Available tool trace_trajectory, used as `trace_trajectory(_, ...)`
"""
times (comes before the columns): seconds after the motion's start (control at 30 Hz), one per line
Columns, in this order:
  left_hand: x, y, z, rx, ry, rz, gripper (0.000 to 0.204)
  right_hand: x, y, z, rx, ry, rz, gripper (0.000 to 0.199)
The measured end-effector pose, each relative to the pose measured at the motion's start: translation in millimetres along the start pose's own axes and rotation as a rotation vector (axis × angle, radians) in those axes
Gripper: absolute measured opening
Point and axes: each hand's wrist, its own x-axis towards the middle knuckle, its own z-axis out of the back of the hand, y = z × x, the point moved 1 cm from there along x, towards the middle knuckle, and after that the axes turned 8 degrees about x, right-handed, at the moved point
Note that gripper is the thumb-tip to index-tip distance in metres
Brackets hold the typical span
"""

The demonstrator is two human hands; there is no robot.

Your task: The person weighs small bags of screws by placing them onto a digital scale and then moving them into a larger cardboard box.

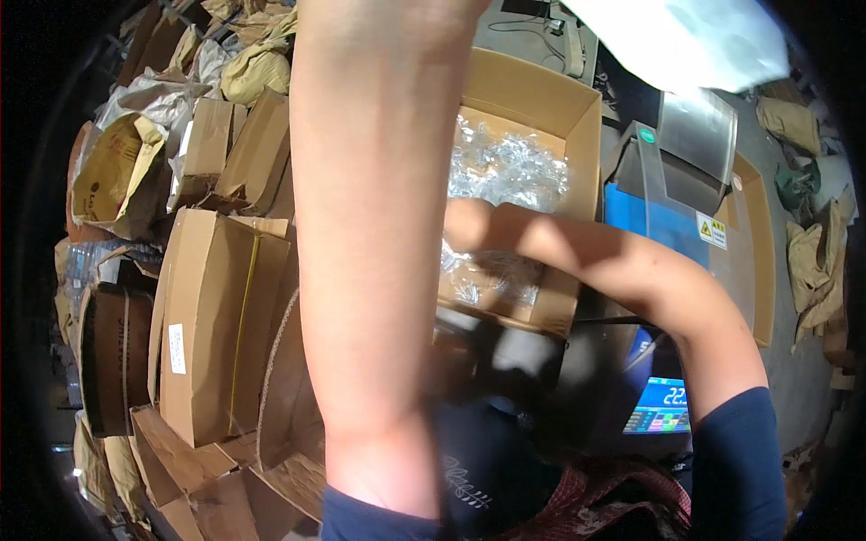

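Nearest, at 6 o'clock: dark blue sleeves. The L forearm (379,252) rises straight up mid-frame and leaves the top edge, so the L hand is out of shot and I can't tell its grip. The R forearm (613,261) comes in from 4 o'clock and crosses toward centre. The R hand is hidden behind the L forearm, so there's no telling how open it is or whether it holds anything.

A small lit screen (663,406) sits at 4 o'clock, under the R arm.

Just past centre toward 1 o'clock is an open cardboard box (541,90), w/ a loose heap of clear plastic packets (510,167) inside. The R wrist ends over its near side. The box mouth faces up. Its long axis runs near-to-far, approx 6 to 12 o'clock, top leaning slightly right. The packets are jumbled, w/ no common heading.

Judgement: the R hand is working blind behind the L arm. Shifting the L arm aside would open the view, and pinching one packet beats scooping the slippery heap.

From 8 to 10 o'clock are stacked flat cartons (212,316), w/ paper sacks (113,176) beyond. At 2 o'clock is a blue machine (649,221). Farthest, at 1 o'clock, is a blurred white bag (686,36). Can't tell who holds it.
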Motion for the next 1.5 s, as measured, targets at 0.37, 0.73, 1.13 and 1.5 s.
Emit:
trace_trajectory(0.37,4,32,53,0.296,-0.112,0.154,0.037,-85,51,177,0.817,-0.074,-0.464,0.049)
trace_trajectory(0.73,-55,160,-10,1.031,0.397,0.414,0.064,-218,69,247,0.861,-0.738,-0.663,0.076)
trace_trajectory(1.13,-245,231,168,1.733,1.119,0.804,0.041,-318,36,191,0.742,-1.039,-0.651,0.058)
trace_trajectory(1.5,-267,256,169,1.874,1.187,0.531,0.042,-318,34,195,0.762,-1.055,-0.69,0.048)
